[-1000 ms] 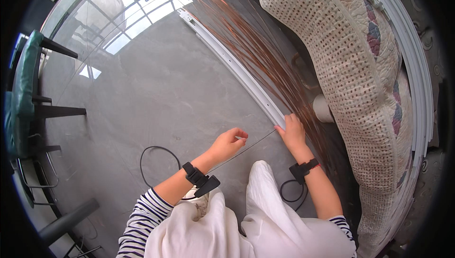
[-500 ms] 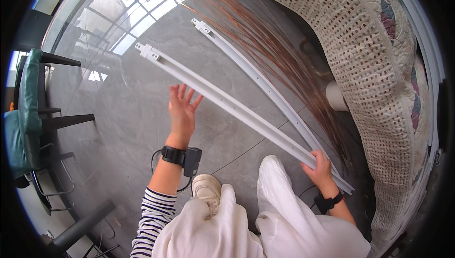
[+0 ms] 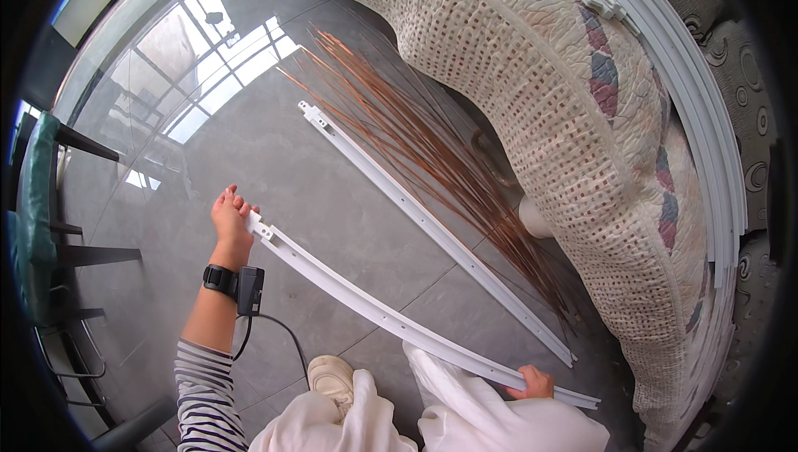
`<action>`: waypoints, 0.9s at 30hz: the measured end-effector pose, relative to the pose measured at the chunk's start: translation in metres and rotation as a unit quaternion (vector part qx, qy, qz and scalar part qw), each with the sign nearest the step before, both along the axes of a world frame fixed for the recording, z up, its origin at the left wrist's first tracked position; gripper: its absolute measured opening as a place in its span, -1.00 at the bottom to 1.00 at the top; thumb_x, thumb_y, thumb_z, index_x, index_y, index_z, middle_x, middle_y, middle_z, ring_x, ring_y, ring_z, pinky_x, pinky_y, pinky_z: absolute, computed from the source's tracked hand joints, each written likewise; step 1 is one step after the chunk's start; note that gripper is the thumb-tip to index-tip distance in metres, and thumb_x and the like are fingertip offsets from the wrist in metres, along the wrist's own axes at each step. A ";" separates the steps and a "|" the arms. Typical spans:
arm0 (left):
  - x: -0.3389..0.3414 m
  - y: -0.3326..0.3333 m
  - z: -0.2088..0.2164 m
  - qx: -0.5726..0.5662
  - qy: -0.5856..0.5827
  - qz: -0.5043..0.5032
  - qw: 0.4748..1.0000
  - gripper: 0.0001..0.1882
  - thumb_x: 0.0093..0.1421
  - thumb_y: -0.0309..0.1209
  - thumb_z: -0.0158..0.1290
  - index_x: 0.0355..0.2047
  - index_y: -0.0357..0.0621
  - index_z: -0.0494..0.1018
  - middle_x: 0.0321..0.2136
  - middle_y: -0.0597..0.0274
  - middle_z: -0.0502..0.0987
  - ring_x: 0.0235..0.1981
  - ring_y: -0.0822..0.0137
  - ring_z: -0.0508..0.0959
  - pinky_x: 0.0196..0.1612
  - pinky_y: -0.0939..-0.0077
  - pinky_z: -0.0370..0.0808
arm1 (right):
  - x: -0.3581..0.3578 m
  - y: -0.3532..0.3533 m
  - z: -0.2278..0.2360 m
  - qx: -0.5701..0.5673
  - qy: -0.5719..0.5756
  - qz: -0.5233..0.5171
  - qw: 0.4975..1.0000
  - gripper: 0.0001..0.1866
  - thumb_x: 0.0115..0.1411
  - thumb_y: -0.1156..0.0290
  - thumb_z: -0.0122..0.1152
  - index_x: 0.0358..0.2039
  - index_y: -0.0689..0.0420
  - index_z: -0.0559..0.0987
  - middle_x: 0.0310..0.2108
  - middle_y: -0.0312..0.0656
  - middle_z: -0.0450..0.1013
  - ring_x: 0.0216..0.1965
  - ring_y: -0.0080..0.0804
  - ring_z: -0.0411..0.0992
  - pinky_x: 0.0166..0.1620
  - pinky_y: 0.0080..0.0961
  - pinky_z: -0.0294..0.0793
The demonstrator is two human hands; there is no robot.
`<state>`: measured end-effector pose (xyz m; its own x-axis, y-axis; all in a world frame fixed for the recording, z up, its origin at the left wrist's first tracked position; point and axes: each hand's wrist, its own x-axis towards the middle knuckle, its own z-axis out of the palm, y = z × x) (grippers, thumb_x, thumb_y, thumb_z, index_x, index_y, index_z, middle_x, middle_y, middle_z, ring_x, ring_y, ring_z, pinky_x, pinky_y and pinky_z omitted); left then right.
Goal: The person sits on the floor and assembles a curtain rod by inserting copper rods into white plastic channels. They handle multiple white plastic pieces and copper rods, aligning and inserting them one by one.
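A long white channel rail (image 3: 366, 310) spans between my two hands, slanting from upper left to lower right above the floor. My left hand (image 3: 233, 218) is closed around its far end, beside a fitting with small holes. Nearer the lower right, my right hand (image 3: 533, 383) grips the rail from beneath, close to my knee; part of its fingers is hidden. A second white rail (image 3: 438, 233), similar in shape, lies on the grey tiles beyond. Next to it spreads a loose bundle of thin copper-coloured rods (image 3: 453, 174).
A sofa draped with a cream perforated cover (image 3: 532, 103) and a patterned quilt curves along the right. More white rails (image 3: 706, 120) lie on it. A green chair (image 3: 37, 228) with dark legs stands at the left. My shoe (image 3: 332, 382) rests on the tiled floor.
My left hand, open beneath the rail before, has closed on its end. The held rail has shifted left and nearer to me. The view has turned rightward.
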<state>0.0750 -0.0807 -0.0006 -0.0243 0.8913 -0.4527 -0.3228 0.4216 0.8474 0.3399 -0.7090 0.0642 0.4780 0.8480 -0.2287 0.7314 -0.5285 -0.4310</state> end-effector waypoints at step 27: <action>0.257 -0.014 0.210 0.399 0.081 -0.507 0.759 -0.40 0.32 -0.20 0.06 0.33 0.02 0.25 0.46 0.14 -0.10 0.47 0.18 -0.10 0.44 0.27 -0.02 | -0.016 -0.029 0.022 -0.056 0.064 -0.224 0.971 -0.45 -0.18 0.12 0.64 -0.31 0.16 0.53 -0.45 0.01 0.57 -0.42 -0.09 0.60 -0.32 -0.27 0.56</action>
